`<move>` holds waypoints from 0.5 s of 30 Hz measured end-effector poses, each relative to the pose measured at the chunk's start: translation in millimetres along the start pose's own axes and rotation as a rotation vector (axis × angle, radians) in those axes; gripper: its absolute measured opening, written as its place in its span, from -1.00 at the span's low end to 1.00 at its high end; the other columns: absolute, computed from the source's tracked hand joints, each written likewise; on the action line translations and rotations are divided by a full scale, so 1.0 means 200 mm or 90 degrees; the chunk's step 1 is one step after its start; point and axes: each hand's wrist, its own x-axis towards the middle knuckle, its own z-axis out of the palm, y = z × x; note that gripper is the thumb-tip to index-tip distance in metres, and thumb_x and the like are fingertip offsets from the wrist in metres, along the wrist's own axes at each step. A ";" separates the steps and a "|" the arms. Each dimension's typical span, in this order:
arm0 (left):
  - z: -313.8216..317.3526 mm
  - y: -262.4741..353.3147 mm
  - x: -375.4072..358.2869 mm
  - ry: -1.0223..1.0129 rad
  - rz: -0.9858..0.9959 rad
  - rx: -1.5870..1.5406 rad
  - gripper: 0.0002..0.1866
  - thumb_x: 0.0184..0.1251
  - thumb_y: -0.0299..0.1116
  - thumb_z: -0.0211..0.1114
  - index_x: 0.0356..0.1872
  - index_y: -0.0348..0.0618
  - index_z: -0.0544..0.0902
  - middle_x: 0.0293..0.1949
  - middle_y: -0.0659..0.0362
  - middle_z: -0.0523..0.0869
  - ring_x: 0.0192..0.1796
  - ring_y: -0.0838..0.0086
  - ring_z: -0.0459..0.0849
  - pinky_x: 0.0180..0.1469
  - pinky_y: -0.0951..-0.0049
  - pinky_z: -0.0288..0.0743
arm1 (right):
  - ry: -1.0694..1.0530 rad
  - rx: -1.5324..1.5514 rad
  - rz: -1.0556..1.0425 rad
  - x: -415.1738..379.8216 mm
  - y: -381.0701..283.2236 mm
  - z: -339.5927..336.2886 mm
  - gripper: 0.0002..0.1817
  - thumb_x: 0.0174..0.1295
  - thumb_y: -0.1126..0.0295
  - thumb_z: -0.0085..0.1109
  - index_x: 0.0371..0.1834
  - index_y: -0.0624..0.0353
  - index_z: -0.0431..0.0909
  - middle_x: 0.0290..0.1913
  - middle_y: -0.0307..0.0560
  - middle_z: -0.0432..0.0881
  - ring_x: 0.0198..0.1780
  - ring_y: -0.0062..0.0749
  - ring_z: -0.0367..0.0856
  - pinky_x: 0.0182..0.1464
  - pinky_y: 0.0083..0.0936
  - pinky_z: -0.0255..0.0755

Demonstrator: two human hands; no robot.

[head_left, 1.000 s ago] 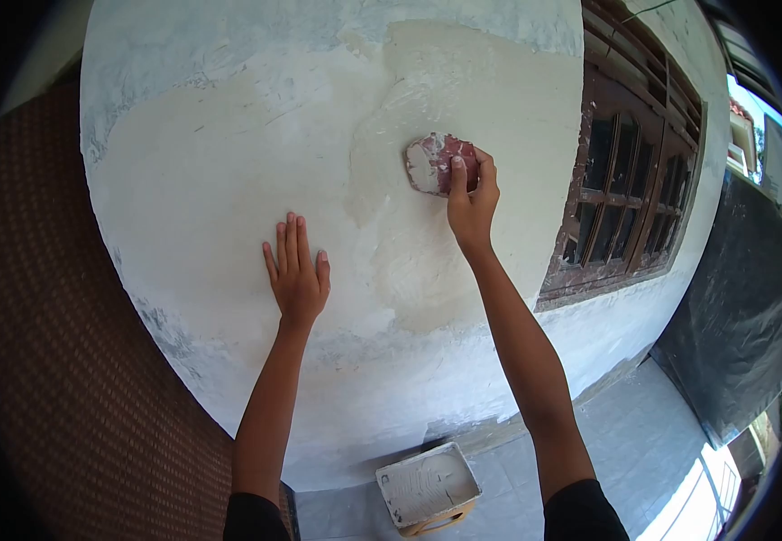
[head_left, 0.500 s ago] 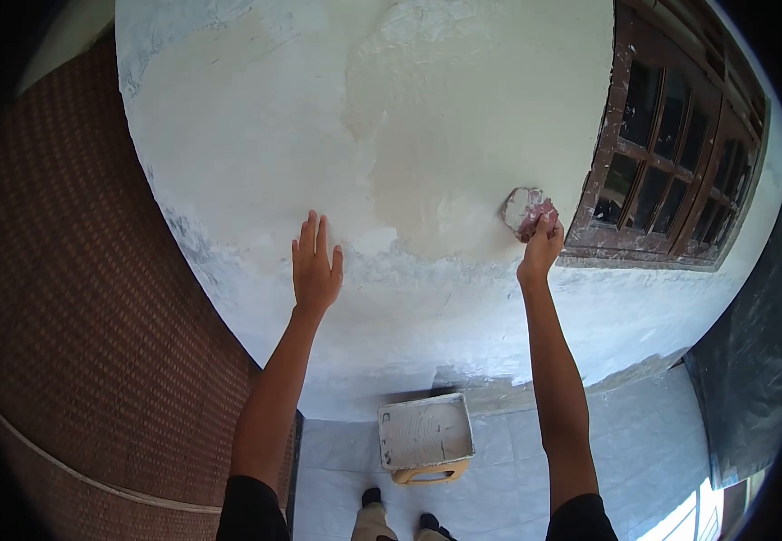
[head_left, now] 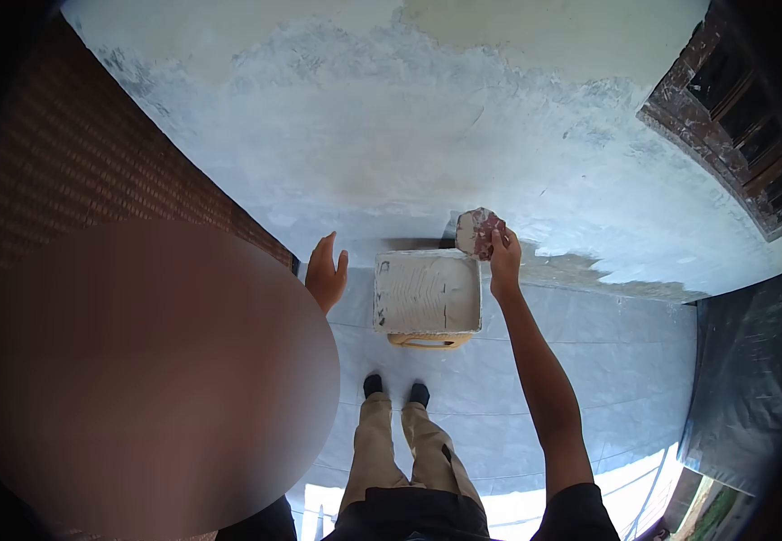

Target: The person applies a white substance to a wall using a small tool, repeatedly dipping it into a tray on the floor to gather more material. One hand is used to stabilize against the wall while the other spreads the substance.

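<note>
My right hand pinches a reddish, paint-smeared pad, its pale face turned left. The pad overlaps the top right corner of a paint tray in this view. Pale, ridged paint coats the inside of the tray, which rests on a yellow plastic support. To the left of the tray, my left hand is held open with nothing in it, thumb apart from the fingers. A large blurred brown patch hides most of my left arm.
A wall with patchy white and cream paint rises ahead. At the right is a brown window frame; at the left, a woven brown panel. Grey sheeting covers the floor under my feet, and a dark sheet hangs at the right.
The view has tilted down toward the floor. My right hand has brought the pad down from the wall beside the window to the tray. My left hand has lowered as well.
</note>
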 end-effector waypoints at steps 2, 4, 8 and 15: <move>0.13 -0.15 -0.13 -0.045 -0.029 -0.027 -0.47 0.51 -0.25 0.08 0.39 -0.32 0.34 0.32 -0.19 0.46 0.40 -0.02 0.39 0.44 0.12 0.25 | -0.023 -0.030 0.034 -0.02 0.22 -0.06 -0.68 0.52 0.35 0.00 0.21 0.30 0.44 0.00 -0.11 0.64 -0.03 -0.53 0.60 0.03 -0.53 0.48; 0.27 -0.26 -0.26 -0.069 -0.067 -0.038 -0.47 0.51 -0.25 0.08 0.39 -0.33 0.34 0.32 -0.19 0.46 0.41 -0.01 0.39 0.44 0.13 0.25 | -0.048 -0.104 0.044 -0.02 0.45 -0.14 -0.68 0.53 0.37 -0.02 0.22 0.31 0.44 0.00 -0.11 0.65 -0.03 -0.51 0.62 0.04 -0.53 0.49; 0.54 -0.43 -0.52 -0.126 -0.148 -0.069 -0.48 0.50 -0.30 0.10 0.39 -0.32 0.34 0.34 -0.16 0.45 0.43 0.02 0.37 0.46 0.17 0.21 | -0.047 -0.239 0.016 -0.06 0.83 -0.28 -0.69 0.53 0.36 -0.02 0.19 0.33 0.44 0.02 -0.07 0.66 -0.02 -0.49 0.63 0.04 -0.52 0.50; 0.93 -0.62 -0.88 -0.177 -0.222 -0.106 -0.43 0.50 -0.27 0.10 0.43 -0.32 0.26 0.38 -0.18 0.39 0.44 -0.01 0.34 0.46 0.15 0.21 | -0.080 -0.661 -0.052 -0.11 1.10 -0.43 -0.69 0.43 0.35 0.05 0.21 0.03 0.47 -0.10 0.02 0.74 0.03 -0.06 0.67 0.08 -0.12 0.29</move>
